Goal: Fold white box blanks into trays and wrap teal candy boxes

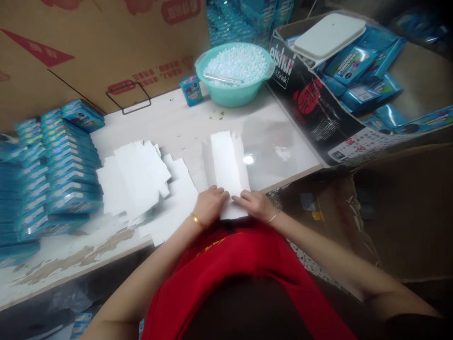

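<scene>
A white cardboard box blank (228,160) lies in front of me at the table's front edge, its long sides partly folded up. My left hand (210,204) is closed on its near left edge, fingers curled. At the near right edge my right hand (257,205) grips the same blank, thumb and fingertips pressed onto it. The two thumbs lie close together over the near end. To the left is a loose pile of flat white box blanks (138,174), with more blanks (177,189) spread beneath it.
Stacks of blue packets (71,165) stand at the left. A turquoise basin (233,97) of white pellets sits at the back beside a small blue box (191,90). A black printed carton (300,89) holds blue pouches and a white lid (331,37). A big brown carton (106,42) stands behind.
</scene>
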`<control>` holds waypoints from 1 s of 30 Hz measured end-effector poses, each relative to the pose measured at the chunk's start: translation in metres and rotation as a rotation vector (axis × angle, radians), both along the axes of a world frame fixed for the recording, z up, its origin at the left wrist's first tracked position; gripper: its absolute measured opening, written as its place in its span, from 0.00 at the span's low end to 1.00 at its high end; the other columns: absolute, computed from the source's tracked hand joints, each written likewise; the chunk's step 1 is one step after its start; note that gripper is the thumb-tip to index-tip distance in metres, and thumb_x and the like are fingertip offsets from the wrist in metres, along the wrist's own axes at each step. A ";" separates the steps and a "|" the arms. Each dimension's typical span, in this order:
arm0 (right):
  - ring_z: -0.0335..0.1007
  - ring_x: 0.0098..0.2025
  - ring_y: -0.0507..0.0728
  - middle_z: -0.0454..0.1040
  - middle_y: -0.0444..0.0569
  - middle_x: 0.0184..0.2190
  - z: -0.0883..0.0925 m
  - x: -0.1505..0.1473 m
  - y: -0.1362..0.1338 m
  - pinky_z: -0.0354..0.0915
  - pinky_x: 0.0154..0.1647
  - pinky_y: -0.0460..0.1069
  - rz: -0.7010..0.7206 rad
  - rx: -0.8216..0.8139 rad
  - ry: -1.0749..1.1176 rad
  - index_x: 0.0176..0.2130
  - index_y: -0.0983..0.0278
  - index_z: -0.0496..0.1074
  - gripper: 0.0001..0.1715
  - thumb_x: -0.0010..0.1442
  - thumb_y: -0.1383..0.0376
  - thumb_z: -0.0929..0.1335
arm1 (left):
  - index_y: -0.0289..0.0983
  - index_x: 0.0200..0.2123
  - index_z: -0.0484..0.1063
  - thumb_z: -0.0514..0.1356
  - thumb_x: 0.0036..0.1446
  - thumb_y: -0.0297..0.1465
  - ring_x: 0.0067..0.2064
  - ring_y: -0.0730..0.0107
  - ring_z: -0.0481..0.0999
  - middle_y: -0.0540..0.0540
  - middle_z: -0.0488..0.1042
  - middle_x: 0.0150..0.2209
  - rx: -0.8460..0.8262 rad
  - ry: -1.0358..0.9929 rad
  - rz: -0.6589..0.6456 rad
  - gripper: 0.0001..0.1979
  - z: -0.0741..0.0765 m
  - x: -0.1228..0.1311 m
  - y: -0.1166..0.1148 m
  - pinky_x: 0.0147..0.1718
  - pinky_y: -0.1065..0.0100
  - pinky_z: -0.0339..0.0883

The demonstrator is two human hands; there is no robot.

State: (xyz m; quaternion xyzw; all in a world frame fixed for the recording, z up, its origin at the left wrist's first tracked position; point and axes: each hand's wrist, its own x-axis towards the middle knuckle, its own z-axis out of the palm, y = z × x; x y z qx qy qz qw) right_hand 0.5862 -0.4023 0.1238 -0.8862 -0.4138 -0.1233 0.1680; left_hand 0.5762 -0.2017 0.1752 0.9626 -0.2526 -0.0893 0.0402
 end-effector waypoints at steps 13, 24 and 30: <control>0.65 0.46 0.61 0.68 0.57 0.53 -0.007 0.002 -0.024 0.68 0.46 0.58 0.254 0.152 0.064 0.61 0.67 0.56 0.31 0.60 0.72 0.63 | 0.34 0.45 0.68 0.52 0.60 0.42 0.44 0.58 0.70 0.41 0.74 0.40 -0.158 0.001 -0.395 0.19 0.014 0.005 0.024 0.40 0.62 0.63; 0.62 0.57 0.61 0.59 0.58 0.60 -0.022 -0.011 0.004 0.68 0.51 0.56 0.102 0.309 -0.031 0.64 0.60 0.50 0.31 0.64 0.70 0.62 | 0.39 0.49 0.65 0.51 0.61 0.41 0.33 0.63 0.77 0.45 0.76 0.38 -0.118 -0.037 0.029 0.17 0.010 0.006 0.009 0.24 0.69 0.61; 0.68 0.44 0.58 0.64 0.59 0.58 -0.019 -0.005 0.003 0.70 0.43 0.55 0.151 0.101 -0.061 0.61 0.68 0.56 0.26 0.65 0.75 0.57 | 0.42 0.62 0.51 0.58 0.57 0.33 0.63 0.55 0.55 0.38 0.47 0.66 -0.723 -0.307 0.232 0.32 -0.007 -0.017 0.026 0.52 0.58 0.64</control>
